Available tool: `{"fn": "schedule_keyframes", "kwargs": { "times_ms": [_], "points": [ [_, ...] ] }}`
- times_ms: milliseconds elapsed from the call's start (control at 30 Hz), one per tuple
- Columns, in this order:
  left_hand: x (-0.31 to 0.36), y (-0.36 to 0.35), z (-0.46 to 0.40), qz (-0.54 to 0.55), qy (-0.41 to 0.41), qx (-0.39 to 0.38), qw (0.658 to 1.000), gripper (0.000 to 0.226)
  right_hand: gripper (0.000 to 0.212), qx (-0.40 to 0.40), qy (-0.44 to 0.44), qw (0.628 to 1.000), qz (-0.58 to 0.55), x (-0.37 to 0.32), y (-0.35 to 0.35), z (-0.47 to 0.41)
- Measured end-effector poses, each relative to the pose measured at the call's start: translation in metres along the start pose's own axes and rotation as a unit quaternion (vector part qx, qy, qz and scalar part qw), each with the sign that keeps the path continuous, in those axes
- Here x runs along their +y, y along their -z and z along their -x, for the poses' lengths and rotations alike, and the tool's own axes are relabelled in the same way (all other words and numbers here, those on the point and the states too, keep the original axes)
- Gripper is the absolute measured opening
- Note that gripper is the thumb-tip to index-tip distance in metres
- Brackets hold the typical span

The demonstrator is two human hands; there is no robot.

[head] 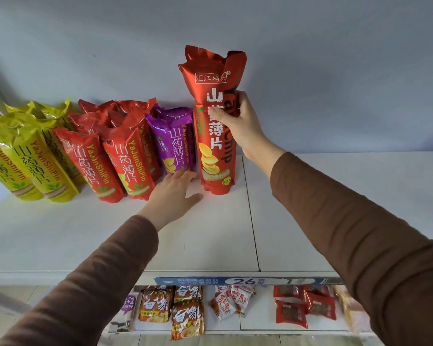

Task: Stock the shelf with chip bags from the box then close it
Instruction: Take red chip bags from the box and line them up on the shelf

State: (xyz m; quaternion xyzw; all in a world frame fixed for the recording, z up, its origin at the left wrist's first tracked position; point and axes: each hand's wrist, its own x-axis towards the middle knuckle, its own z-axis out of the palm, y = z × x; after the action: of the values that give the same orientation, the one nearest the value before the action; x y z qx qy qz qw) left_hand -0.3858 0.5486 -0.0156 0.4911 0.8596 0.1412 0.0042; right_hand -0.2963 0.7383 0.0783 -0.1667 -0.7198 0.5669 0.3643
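My right grip (231, 118) clamped the tall red foil chip bag (216, 136) upright near the white shelf's (210, 233) back edge. My left grip (175, 193) lay spread, touching the purple foil bag (171, 143). Best, I judged, to settle it flush beside that one.

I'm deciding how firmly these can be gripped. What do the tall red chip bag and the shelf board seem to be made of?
Tall red chip bag: apparently thin glossy plastic or foil film; it shines, and its top is crumpled above the right hand.
Shelf board: smooth, matte white, rigid; painted metal or laminate, unclear which.
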Motion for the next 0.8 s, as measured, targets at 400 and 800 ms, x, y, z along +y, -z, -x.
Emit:
{"fn": "schedule_keyframes", "kwargs": {
  "times_ms": [400, 800],
  "points": [
    [0.004, 0.006, 0.005, -0.032, -0.028, -0.016, 0.999, 0.071, 0.056, -0.007, -0.020, 0.998, 0.053, -0.001, 0.004, 0.011],
    [0.020, 0.006, 0.016, -0.001, -0.083, -0.027, 0.996, 0.068, 0.075, -0.008, -0.071, 0.952, 0.296, 0.012, 0.031, 0.089]
  ]
}}
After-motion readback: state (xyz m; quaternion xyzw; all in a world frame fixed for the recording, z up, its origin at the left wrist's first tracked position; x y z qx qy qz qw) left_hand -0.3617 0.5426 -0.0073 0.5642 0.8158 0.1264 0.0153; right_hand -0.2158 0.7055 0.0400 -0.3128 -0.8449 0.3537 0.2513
